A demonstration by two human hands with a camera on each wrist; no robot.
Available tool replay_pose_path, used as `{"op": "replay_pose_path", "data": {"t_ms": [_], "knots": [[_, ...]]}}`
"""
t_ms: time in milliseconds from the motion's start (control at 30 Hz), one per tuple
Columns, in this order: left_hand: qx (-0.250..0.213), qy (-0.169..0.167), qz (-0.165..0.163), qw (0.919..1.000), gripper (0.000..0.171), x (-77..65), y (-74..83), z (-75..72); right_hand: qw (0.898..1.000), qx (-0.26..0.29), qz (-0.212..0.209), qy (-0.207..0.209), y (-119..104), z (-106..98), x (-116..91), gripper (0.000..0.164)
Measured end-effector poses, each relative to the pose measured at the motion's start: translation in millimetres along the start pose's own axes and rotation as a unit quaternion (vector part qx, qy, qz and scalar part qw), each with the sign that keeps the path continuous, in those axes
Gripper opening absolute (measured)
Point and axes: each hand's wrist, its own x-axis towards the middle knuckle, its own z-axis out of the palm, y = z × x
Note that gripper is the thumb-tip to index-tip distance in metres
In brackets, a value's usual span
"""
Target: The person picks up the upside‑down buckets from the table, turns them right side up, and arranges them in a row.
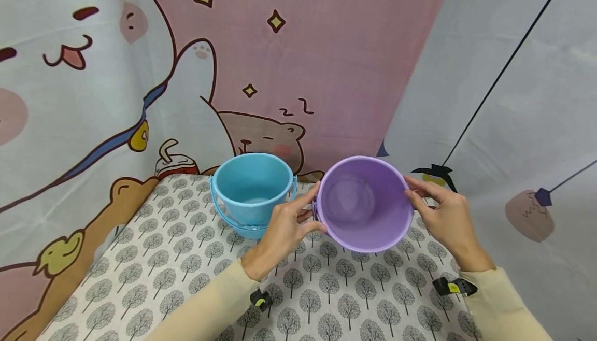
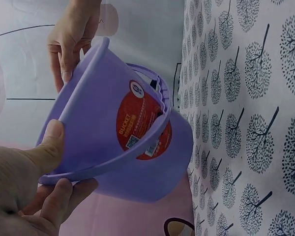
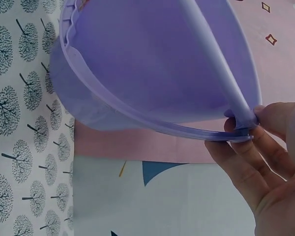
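Note:
Between both hands a purple bucket (image 1: 364,206) is tilted, its mouth facing the head camera and its inside bare. My left hand (image 1: 290,222) pinches the rim on the left, thumb near the lip and fingers outside. On the opposite side my right hand (image 1: 443,216) grips the rim at the handle joint, as the right wrist view shows. The bucket's handle (image 3: 137,115) hangs down along its outer wall. A red round label (image 2: 137,123) shows on that wall in the left wrist view. Left of it, a light blue bucket (image 1: 252,185) stands upright, handle lowered in front.
A tablecloth (image 1: 182,263) printed with grey trees covers the table. Behind it hangs a cartoon-patterned curtain (image 1: 336,61) in pink and white. The blue bucket stands near the table's back edge, close to the left hand.

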Motion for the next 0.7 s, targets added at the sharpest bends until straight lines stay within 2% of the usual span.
{"op": "replay_pose_path", "data": {"t_ms": [167,300,433,633,700], "knots": [[0.036,0.01,0.003,0.9993,0.096,0.4,0.1,-0.5,0.999,0.0,0.033,-0.021,1.9,-1.1,1.7,0.04],[0.055,0.013,-0.012,0.9984,0.096,0.2,-0.2,-0.4,0.996,0.019,0.067,-0.052,4.7,-2.0,1.1,0.041],[0.075,0.025,-0.021,0.9967,0.098,0.2,-1.0,-0.9,0.991,0.062,0.078,-0.091,11.1,-2.2,-0.9,0.05],[0.053,0.038,-0.026,0.9975,0.092,2.3,-0.6,0.5,0.974,0.144,0.105,-0.144,19.1,-3.2,-6.1,0.072],[0.05,0.04,-0.033,0.9974,0.09,3.3,-0.4,1.4,0.969,0.151,0.11,-0.164,21.9,-3.3,-7.8,0.08]]}}
